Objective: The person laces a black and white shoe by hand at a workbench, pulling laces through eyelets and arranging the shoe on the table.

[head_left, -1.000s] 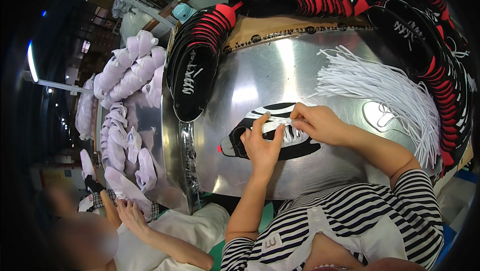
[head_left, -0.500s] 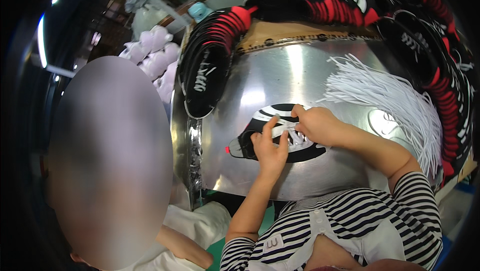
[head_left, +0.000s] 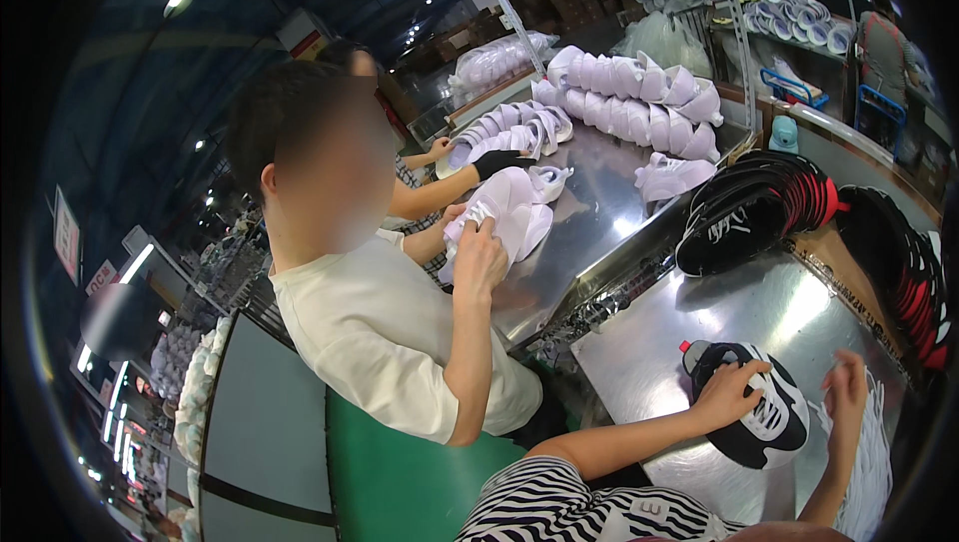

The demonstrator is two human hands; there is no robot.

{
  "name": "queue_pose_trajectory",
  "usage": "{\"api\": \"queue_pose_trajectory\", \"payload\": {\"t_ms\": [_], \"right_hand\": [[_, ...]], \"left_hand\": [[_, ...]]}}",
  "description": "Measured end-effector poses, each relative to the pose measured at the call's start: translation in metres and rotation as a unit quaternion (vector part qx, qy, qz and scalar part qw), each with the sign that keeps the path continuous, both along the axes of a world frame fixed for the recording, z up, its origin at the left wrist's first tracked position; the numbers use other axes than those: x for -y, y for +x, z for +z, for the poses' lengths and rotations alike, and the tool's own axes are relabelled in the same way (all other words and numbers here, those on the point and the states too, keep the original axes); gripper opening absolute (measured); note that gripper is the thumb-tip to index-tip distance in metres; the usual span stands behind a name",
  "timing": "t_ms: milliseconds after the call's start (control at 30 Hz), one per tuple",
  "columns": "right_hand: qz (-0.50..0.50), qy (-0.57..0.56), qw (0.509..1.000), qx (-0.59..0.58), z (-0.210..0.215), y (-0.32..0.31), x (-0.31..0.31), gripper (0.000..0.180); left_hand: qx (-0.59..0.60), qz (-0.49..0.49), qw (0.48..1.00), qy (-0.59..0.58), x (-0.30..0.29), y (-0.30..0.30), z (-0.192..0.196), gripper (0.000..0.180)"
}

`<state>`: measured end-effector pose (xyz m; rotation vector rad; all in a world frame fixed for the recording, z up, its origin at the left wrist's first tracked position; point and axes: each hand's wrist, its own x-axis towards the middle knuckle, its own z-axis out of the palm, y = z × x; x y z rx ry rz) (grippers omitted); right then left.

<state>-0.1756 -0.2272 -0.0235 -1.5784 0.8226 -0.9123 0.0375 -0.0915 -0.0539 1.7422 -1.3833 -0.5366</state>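
On the metal table lies a black and white shoe upper (head_left: 764,422) with a small red tab at its heel end and white lacing down its middle. My left hand (head_left: 727,397) is closed over the heel side of its opening, fingertips at the lacing. To the right of the upper, my right hand (head_left: 847,382) is raised off it, fingers apart, with nothing visible in them. It is beside a bundle of loose white shoelaces (head_left: 871,462), partly hidden by my right forearm.
Rows of nested black and red shoe uppers (head_left: 744,217) line the table's (head_left: 639,377) far edge. At left, a co-worker in a cream shirt (head_left: 370,332) handles a pale lilac shoe upper (head_left: 509,207) at the adjoining table. Stacked lilac uppers (head_left: 639,107) stand beyond.
The view has swung left, showing the co-worker and the adjoining table. My right hand has left the shoe upper and moved right, beside the laces; my left hand stays on the upper.
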Motion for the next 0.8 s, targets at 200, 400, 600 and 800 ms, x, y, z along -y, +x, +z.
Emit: {"api": "queue_pose_trajectory", "payload": {"t_ms": [200, 400, 600, 800], "right_hand": [[-0.057, 0.128, 0.911, 0.388, 0.008, -0.047, 0.096, 0.041], [-0.112, 0.091, 0.876, 0.459, 0.019, -0.086, 0.113, 0.042], [-0.125, 0.134, 0.917, 0.354, -0.005, -0.038, 0.067, 0.035], [-0.076, 0.182, 0.957, 0.211, -0.037, 0.010, 0.002, 0.023]], "left_hand": [[0.004, -0.019, 0.999, -0.034, 0.011, -0.007, -0.005, 0.042], [0.004, -0.022, 0.997, -0.068, 0.010, -0.003, 0.008, 0.047], [0.001, -0.027, 0.999, -0.040, 0.017, 0.002, 0.001, 0.050], [0.042, 0.028, 0.999, 0.019, 0.013, -0.008, 0.016, 0.053]]}}
